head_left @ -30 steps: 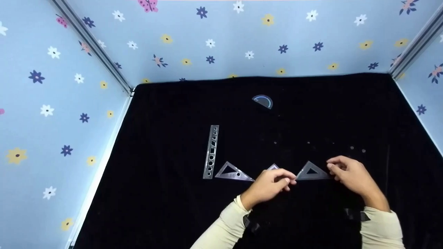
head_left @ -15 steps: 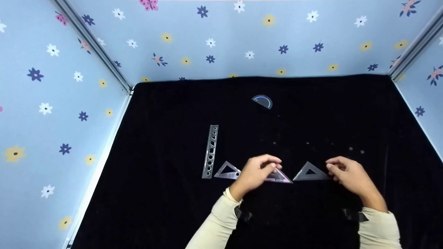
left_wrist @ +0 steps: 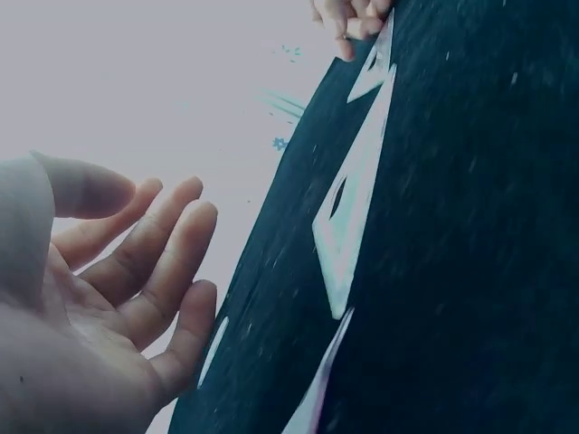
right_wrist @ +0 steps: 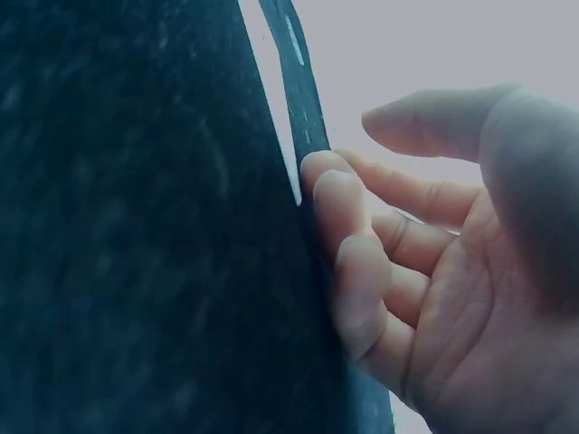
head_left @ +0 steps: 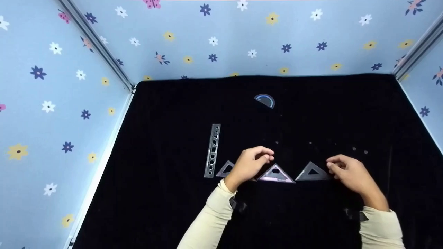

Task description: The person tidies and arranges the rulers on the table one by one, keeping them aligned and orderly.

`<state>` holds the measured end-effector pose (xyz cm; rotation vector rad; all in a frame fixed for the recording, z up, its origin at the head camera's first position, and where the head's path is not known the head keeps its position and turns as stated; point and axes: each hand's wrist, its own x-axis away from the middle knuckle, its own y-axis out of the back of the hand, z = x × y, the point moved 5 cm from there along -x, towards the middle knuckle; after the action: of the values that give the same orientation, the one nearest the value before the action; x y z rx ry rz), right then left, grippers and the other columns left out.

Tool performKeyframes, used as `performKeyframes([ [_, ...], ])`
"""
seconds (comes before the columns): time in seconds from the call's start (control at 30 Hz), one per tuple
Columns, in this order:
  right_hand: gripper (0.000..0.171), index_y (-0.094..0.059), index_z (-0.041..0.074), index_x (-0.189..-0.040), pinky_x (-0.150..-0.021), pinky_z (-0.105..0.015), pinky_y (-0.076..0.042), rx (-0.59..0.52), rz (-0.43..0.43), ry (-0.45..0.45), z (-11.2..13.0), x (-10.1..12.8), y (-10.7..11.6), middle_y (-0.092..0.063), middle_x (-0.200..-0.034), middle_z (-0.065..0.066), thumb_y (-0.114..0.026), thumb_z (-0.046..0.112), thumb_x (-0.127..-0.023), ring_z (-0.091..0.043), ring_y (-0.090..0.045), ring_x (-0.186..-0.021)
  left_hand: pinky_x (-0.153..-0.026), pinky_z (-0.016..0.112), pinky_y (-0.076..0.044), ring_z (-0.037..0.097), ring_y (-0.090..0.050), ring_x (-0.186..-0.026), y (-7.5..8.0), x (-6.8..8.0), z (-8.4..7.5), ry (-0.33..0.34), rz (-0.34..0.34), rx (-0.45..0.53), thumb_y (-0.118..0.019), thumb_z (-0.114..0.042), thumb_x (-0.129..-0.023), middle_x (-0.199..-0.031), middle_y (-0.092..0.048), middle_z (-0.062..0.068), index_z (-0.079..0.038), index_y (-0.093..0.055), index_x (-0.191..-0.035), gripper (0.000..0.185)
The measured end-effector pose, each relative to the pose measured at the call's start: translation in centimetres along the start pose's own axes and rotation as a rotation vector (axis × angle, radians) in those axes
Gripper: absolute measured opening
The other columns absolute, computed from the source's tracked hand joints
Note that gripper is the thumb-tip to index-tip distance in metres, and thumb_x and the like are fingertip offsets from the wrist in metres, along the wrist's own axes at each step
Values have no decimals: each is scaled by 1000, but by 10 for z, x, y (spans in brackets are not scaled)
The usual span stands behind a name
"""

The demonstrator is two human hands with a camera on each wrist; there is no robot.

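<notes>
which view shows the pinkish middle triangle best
The head view: the pinkish middle set square lies whole on the black cloth, between the two hands. The left wrist view shows it edge-on and foreshortened. In the right wrist view I cannot make it out.

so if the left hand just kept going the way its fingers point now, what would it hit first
Probably the middle set square. The left hand hangs open, fingers pointing right across the black cloth, with that triangle next in line and the right-hand set square beyond. How high the fingers are is unclear, so they might pass over it.
</notes>
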<state>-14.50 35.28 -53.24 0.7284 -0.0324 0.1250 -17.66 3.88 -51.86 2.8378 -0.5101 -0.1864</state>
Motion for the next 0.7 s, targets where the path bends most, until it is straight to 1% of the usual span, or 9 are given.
performKeyframes([
  [0.13,23,-68,-1,-112,-60,-26,-53,2,3,20,12,-7,-4,-71,-85,-10,-63,18,-100,-19,-66,-68,-81,24,-53,6,-67,-83,10,-7,0,18,38,-74,-60,-4,-96,-91,-74,-4,-2,-73,-110,20],
  [0.27,22,-69,0,-111,-60,-25,-53,-17,7,62,27,-20,-11,-71,-84,-9,-64,17,-99,-19,-67,-69,-84,24,-52,5,-66,-87,25,-19,-3,23,68,-149,-61,-8,-97,-95,-73,-6,-5,-73,-114,21],
  [0.37,21,-70,0,-109,-61,-24,-52,-24,11,89,38,-31,-16,-70,-82,-8,-65,17,-99,-18,-66,-69,-87,25,-51,6,-66,-92,34,-29,-5,24,64,-212,-61,-12,-98,-99,-73,-7,-6,-72,-115,21],
  [0.47,20,-70,-1,-108,-61,-23,-51,-49,22,100,46,-43,-20,-69,-82,-10,-65,16,-98,-18,-65,-69,-89,26,-50,8,-65,-97,41,-38,-5,27,46,-275,-62,-15,-99,-105,-72,-5,-8,-73,-115,21],
  [0.6,21,-70,-2,-109,-61,-23,-52,-85,43,98,54,-58,-27,-68,-83,-15,-65,15,-99,-18,-64,-70,-90,27,-50,12,-64,-100,46,-46,-2,24,32,-345,-61,-16,-98,-111,-72,-1,-8,-73,-115,22],
  [0.7,19,-69,-2,-108,-61,-23,-52,-90,49,102,61,-69,-32,-68,-83,-14,-64,14,-98,-17,-63,-71,-91,28,-49,16,-65,-102,49,-50,1,23,37,-373,-61,-15,-97,-112,-71,4,-7,-72,-115,23],
])
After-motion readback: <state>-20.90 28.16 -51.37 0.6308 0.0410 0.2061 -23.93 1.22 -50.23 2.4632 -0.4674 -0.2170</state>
